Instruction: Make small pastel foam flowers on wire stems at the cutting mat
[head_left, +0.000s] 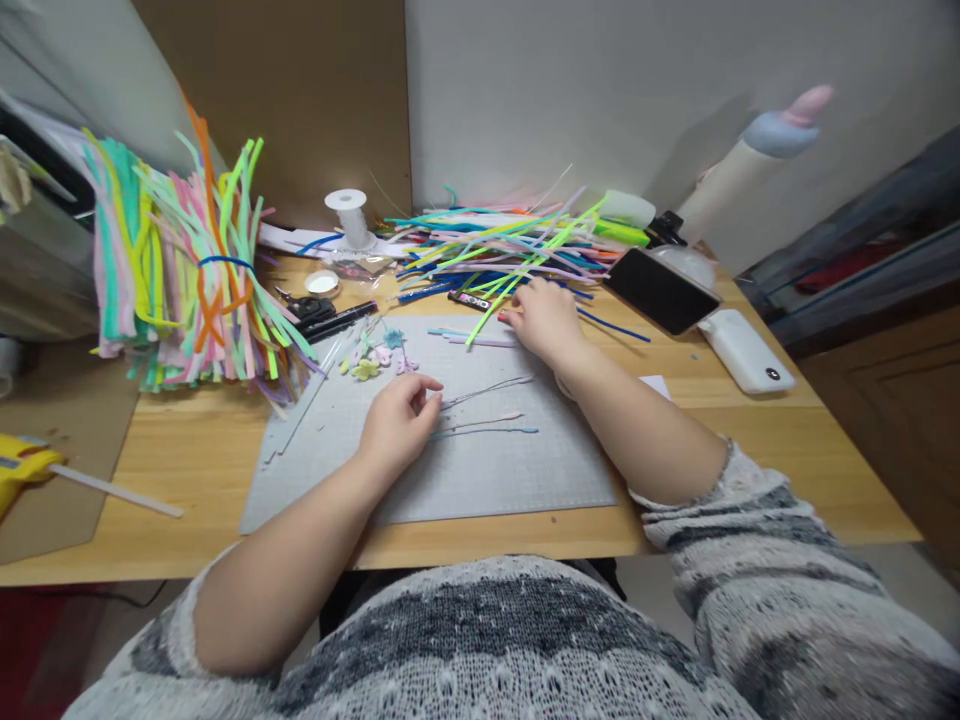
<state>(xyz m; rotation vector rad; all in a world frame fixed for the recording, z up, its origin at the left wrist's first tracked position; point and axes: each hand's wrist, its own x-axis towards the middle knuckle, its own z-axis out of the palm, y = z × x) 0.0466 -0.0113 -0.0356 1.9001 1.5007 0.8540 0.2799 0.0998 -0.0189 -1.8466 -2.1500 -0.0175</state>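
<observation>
Wooden surface (720, 440) under a grey mat (487, 490), probably protecting it. Stems (510, 245) heap within reach at my right hand (547, 315), fingers curled; my left (397, 420), fingers narrow, nears wires (487, 430) (spread for easy picking, perhaps). I cannot tell if either grips.

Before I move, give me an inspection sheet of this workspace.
Surface: grey mat on wooden table.
Job's things: felt-like flowers and thin stems on the mat.
Clutter: loose pipe cleaners behind the mat; phone and white device at right; yellow tool at far left.
Hands: left hand at the thin stems' ends, right hand beside the pipe cleaners; grip unclear.
Cables: dark cord below the table, left.
Surroundings: pale wall behind.
</observation>
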